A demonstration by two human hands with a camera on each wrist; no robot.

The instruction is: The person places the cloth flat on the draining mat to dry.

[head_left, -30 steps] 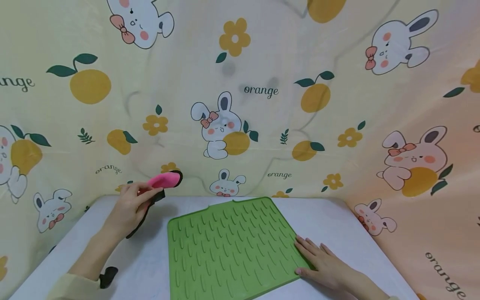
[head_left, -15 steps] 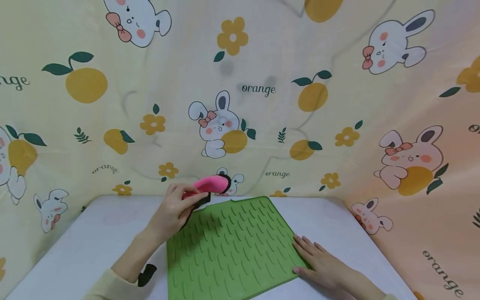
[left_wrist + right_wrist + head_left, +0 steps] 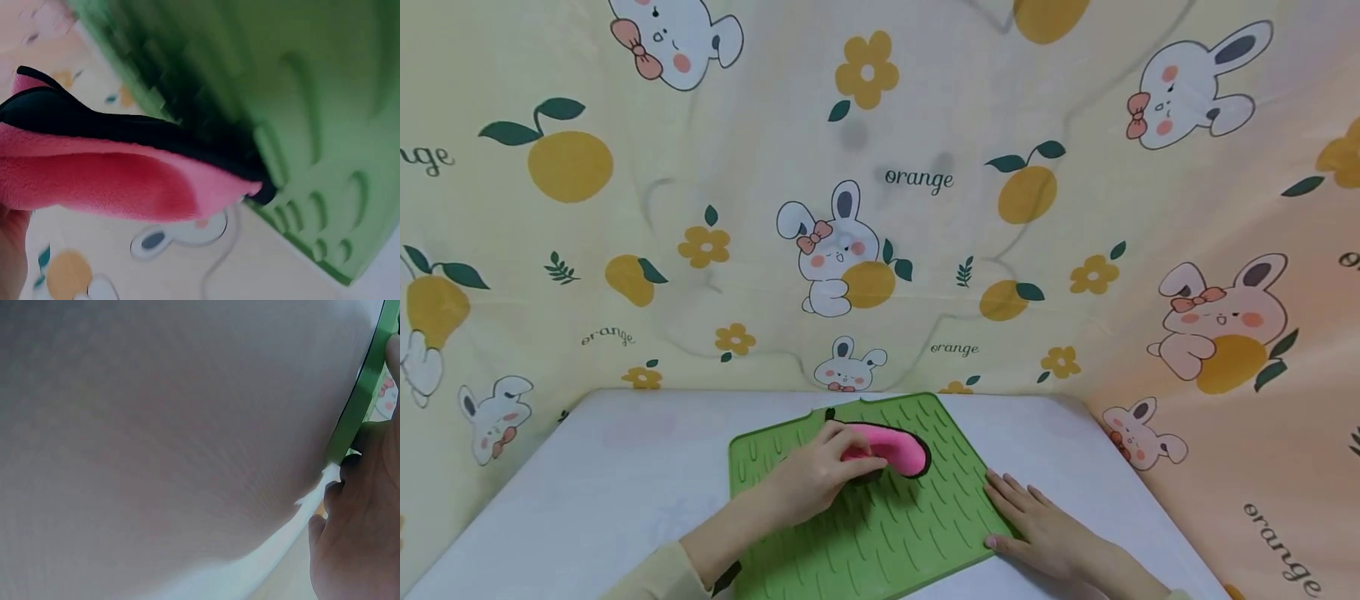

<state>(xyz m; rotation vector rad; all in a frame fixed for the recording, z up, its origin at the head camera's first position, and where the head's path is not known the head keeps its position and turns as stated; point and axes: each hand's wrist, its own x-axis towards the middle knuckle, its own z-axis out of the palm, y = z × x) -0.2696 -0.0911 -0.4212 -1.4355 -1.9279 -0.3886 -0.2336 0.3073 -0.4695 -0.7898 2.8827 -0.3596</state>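
In the head view, my left hand (image 3: 808, 475) pinches a folded pink fleecy piece with black edging (image 3: 891, 446) between thumb and fingers, over the middle of a green ridged mat (image 3: 925, 529). The left wrist view shows the pink fleecy piece (image 3: 125, 181) up close, its black-trimmed tip overlapping the green mat (image 3: 325, 112). My right hand (image 3: 1045, 521) rests with fingers extended on the mat's right corner. From the right wrist, that hand (image 3: 359, 544) appears beside the mat's thick green edge (image 3: 362, 394).
The mat lies at an angle on a white table (image 3: 602, 483). Behind it hangs a pale cloth backdrop (image 3: 917, 242) printed with rabbits, oranges and flowers, which continues along the right side. A black item (image 3: 726, 577) sits at my left wrist.
My left hand has carried the pink fleecy piece rightward from beyond the mat's left edge, then down over its middle. The right hand has stayed on the mat's corner.
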